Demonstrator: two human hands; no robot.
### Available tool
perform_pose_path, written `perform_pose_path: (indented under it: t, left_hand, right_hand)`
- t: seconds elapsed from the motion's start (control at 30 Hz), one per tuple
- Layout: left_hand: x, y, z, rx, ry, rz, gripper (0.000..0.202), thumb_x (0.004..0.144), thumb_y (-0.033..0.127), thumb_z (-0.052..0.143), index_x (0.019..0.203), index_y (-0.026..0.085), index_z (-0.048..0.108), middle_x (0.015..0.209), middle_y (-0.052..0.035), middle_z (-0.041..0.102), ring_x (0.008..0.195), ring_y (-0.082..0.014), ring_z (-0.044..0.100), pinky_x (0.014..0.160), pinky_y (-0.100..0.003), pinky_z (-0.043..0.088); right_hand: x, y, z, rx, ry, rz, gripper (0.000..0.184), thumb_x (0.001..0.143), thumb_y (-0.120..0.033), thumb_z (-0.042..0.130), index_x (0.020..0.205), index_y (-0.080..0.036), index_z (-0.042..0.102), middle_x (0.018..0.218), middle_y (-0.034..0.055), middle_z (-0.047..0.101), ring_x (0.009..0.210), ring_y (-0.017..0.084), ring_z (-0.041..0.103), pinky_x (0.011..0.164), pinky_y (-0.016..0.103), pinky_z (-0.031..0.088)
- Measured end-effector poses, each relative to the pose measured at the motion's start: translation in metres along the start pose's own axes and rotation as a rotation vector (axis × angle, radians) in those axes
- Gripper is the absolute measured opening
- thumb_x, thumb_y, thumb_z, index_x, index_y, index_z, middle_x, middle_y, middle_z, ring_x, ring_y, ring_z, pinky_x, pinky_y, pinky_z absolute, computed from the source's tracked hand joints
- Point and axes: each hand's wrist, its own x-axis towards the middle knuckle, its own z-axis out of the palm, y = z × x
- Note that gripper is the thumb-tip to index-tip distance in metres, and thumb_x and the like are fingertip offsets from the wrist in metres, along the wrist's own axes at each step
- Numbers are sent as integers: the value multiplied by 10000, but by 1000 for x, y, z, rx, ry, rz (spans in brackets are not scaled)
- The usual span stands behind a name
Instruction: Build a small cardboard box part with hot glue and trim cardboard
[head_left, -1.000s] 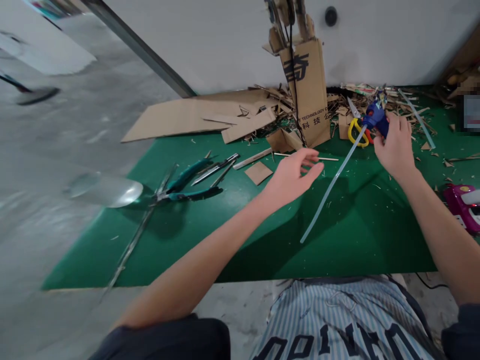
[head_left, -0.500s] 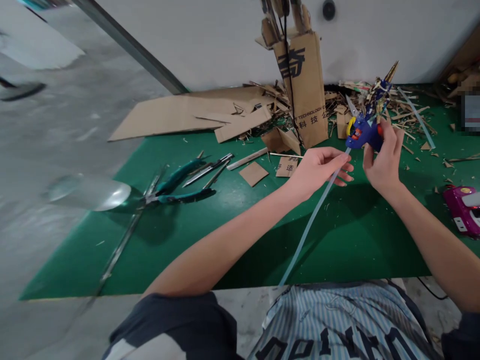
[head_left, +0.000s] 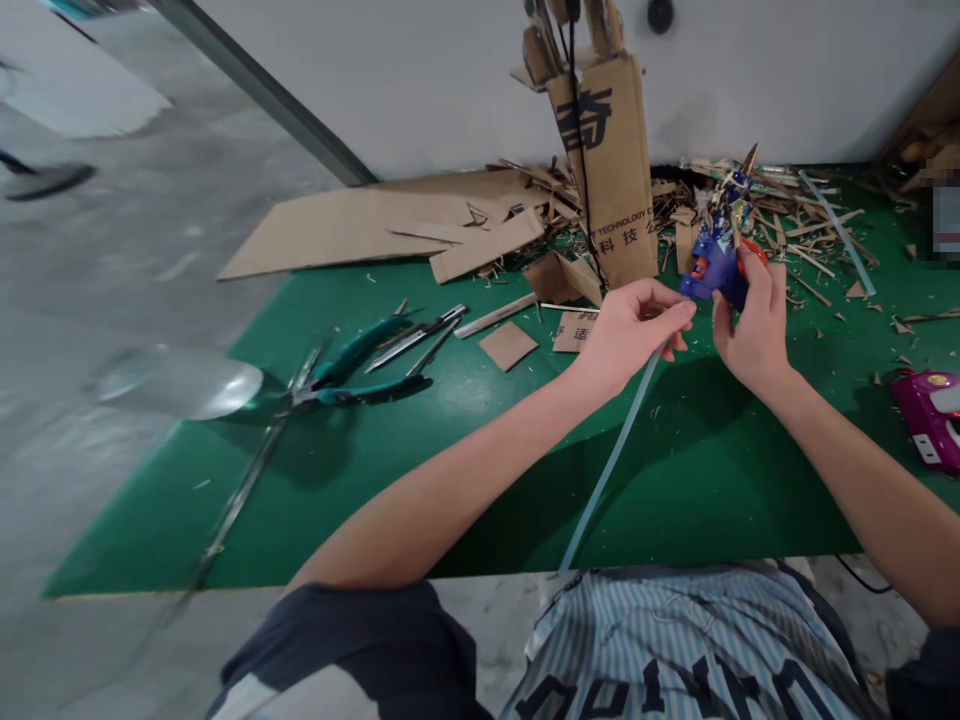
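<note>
Gripping a blue glue gun (head_left: 716,270) with the right hand (head_left: 757,330), pinching its glue stick (head_left: 615,456) with the left hand (head_left: 626,325), near the table's (head_left: 750,470) back edge. Crowded there by scraps (head_left: 784,207) and a cardboard box (head_left: 619,190). Aiming nozzle (head_left: 751,160) rearward, with long axis slanting toward the front edge.

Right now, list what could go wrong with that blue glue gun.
- The nozzle points toward loose scraps; if hot, it might scorch them.
- The long glue stick reaches the near edge of the green table, so it could snag on the striped shirt.
- The left hand pinches the stick close to the glue gun; that grip might slip.
</note>
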Motion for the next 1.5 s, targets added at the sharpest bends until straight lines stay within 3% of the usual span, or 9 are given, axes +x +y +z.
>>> perform_pose_path:
  t: [0.27, 0.47, 0.57, 0.73, 0.97, 1.1, 1.27, 1.37, 1.5]
  left_hand:
    - [-2, -5, 1, 49, 136, 1, 164, 843, 146, 725, 764, 166, 582, 659, 39, 613, 516, -46, 587, 396, -150, 433]
    - [4, -5, -2, 3, -26, -172, 139, 918, 268, 694, 914, 139, 642, 827, -22, 698, 624, -90, 681, 525, -213, 580]
    - [4, -1, 0, 32, 2, -203, 99, 950, 196, 638, 877, 130, 637, 791, -21, 682, 631, -87, 674, 537, -211, 576]
    - [2, 0, 2, 38, 68, -140, 105, 917, 154, 672, 829, 140, 614, 759, -2, 663, 599, -70, 640, 491, -187, 518]
    - [1, -1, 0, 74, 91, -171, 136, 914, 169, 669, 809, 154, 583, 739, 10, 640, 578, -63, 622, 478, -181, 496]
    - [2, -6, -3, 68, 27, -157, 118, 917, 223, 670, 862, 152, 594, 789, 1, 662, 599, -68, 644, 506, -184, 533]
    - [4, -12, -6, 19, -95, -92, 145, 889, 272, 694, 895, 148, 621, 818, -14, 682, 621, -95, 682, 527, -212, 581]
    - [3, -13, -5, 18, -68, -56, 179, 832, 263, 751, 890, 153, 622, 794, -7, 675, 622, -99, 684, 539, -217, 589]
    - [1, -18, -3, 17, -28, 19, 247, 803, 335, 786, 874, 156, 632, 756, -1, 662, 616, -91, 658, 525, -205, 566]
  right_hand:
    - [-5, -4, 0, -42, -44, 39, 501, 1033, -376, 367, 1510, -228, 342, 1192, 163, 551, 1153, 329, 593, 983, 587, 526]
    - [-2, 8, -1, -81, -44, 74, 463, 1017, -345, 372, 1466, -232, 385, 1200, 165, 553, 1186, 345, 582, 976, 602, 531]
    - [-2, 11, 0, -76, -41, 58, 463, 1018, -353, 376, 1463, -229, 383, 1203, 167, 555, 1167, 336, 593, 971, 596, 535]
    - [-5, 8, 3, -129, -37, 26, 463, 1033, -379, 361, 1456, -197, 408, 1128, 167, 575, 1091, 323, 614, 926, 564, 554]
    - [-8, 6, 4, -208, -5, -1, 454, 1016, -326, 397, 1433, -168, 482, 1058, 152, 583, 1056, 316, 597, 941, 554, 535]
    - [-8, 7, 0, -220, -47, 41, 460, 1001, -305, 402, 1431, -191, 516, 1064, 155, 571, 1078, 321, 570, 929, 547, 536]
    - [-6, 8, -4, -171, -26, 69, 552, 982, -336, 408, 1521, -222, 397, 1131, 165, 545, 1090, 326, 556, 935, 566, 530]
    - [-6, 7, -5, -107, -26, 74, 600, 961, -342, 410, 1545, -242, 314, 1187, 167, 536, 1127, 343, 555, 975, 606, 501]
    - [-6, 6, -5, -66, -53, 97, 574, 947, -335, 407, 1510, -256, 328, 1226, 168, 534, 1171, 359, 553, 987, 631, 483]
